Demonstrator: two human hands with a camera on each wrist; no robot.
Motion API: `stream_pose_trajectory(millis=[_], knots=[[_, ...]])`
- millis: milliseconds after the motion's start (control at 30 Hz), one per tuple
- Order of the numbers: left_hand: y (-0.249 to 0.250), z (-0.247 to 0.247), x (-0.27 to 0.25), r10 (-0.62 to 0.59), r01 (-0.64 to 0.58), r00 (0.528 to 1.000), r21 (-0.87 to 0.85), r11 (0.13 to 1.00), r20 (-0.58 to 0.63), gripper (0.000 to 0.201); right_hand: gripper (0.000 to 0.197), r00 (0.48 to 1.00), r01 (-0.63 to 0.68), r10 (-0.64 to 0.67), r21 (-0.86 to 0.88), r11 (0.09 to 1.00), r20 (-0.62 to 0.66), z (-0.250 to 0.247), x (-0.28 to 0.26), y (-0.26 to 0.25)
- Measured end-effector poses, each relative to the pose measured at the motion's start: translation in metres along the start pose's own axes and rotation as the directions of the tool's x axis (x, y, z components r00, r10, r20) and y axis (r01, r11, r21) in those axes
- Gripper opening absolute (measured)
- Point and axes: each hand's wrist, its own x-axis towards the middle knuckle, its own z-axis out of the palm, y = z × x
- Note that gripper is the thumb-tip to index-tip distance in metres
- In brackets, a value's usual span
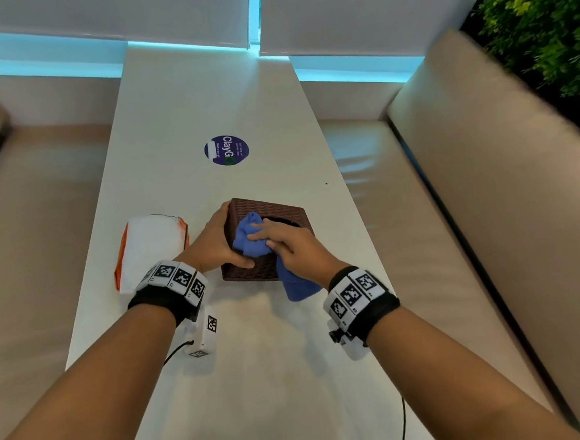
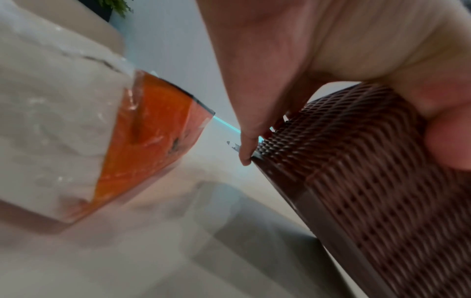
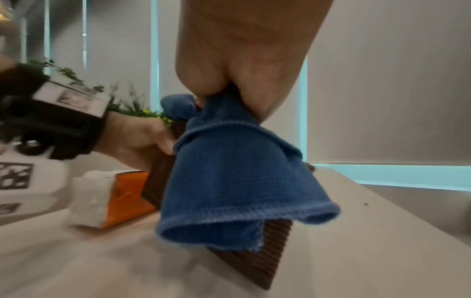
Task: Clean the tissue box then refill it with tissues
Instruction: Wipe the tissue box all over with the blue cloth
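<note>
- A tissue pack (image 1: 153,245), white with clear wrap and orange ends, lies flat on the white table (image 1: 258,376) at about 9 o'clock from the box, near it but not touching; the left wrist view (image 2: 142,141) shows one orange end facing the box.
- The left hand (image 1: 215,245) grips the tissue box (image 1: 281,210) at its left side: the thumb lies along the near top edge and the fingers wrap the far left corner. In the left wrist view the hand (image 2: 318,50) clamps the woven wall (image 2: 369,181), thumb on one face and fingers on the other.
- The tissue box, dark brown with a woven pattern and a dark oval opening in its top, stands on the table at the centre of the head view. Both wrist views show it tipped, one bottom edge lifted (image 3: 262,260).
- A blue cloth (image 1: 248,236) is bunched on the box top at the opening's 9 o'clock side; its tail hangs over the near edge down toward the table at 6 o'clock. The right wrist view shows it draping the box front (image 3: 237,181).
- The right hand (image 1: 290,244) holds the cloth, fingers laid over the bunch and pressing it on the top, thumb tucked against it; from the right wrist view the cloth is gathered in the palm (image 3: 242,60).
- A round purple sticker (image 1: 226,150) reading "ClayGo" sits on the table at 12 o'clock from the box, well apart.
- Beige padded benches (image 1: 467,180) flank the table, with green foliage (image 1: 549,23) at 2 o'clock.
</note>
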Motion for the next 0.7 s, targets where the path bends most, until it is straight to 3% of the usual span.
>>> stream_pose_trajectory(millis=[67, 167, 233, 267, 333, 367, 433, 533, 700], knots=[[-0.003, -0.001, -0.002, 0.043, -0.044, 0.999, -0.019, 0.999, -0.023, 0.129, 0.032, 0.991, -0.125, 0.124, -0.005, 0.992, -0.051, -0.011, 0.002, 0.008], [-0.009, 0.003, -0.003, 0.115, -0.114, 0.993, 0.025, 0.993, -0.031, 0.123, 0.037, 0.913, -0.264, 0.308, 0.189, 0.946, -0.268, -0.022, 0.014, 0.005], [-0.011, 0.008, -0.004, 0.139, -0.139, 0.990, 0.027, 0.990, -0.030, 0.117, 0.045, 0.914, -0.281, 0.343, 0.272, 0.920, -0.217, -0.015, 0.030, -0.010], [-0.013, 0.011, -0.004, 0.142, -0.141, 0.989, 0.017, 0.990, -0.031, 0.114, 0.048, 0.937, -0.295, 0.325, 0.210, 0.932, -0.130, -0.007, 0.038, -0.015], [-0.018, 0.015, -0.004, 0.150, -0.150, 0.988, 0.008, 0.989, -0.038, 0.117, 0.049, 0.965, -0.257, 0.263, -0.135, 0.957, 0.021, 0.019, 0.049, -0.020], [-0.022, 0.016, -0.003, 0.155, -0.155, 0.987, 0.017, 0.988, -0.048, 0.122, 0.050, 0.969, -0.217, 0.242, -0.298, 0.930, 0.051, 0.031, 0.052, -0.017], [-0.029, 0.018, -0.004, 0.163, -0.162, 0.985, 0.023, 0.986, -0.060, 0.126, 0.051, 0.971, -0.186, 0.234, -0.445, 0.876, 0.055, 0.043, 0.052, -0.009], [-0.036, 0.020, -0.004, 0.149, -0.151, 0.986, -0.022, 0.988, -0.076, 0.116, 0.050, 0.962, -0.255, 0.271, -0.458, 0.852, -0.032, 0.034, 0.050, 0.009], [-0.040, 0.025, -0.005, 0.122, -0.128, 0.989, -0.081, 0.988, -0.082, 0.112, 0.049, 0.871, -0.492, 0.449, -0.370, 0.788, -0.201, 0.014, 0.055, 0.039]])
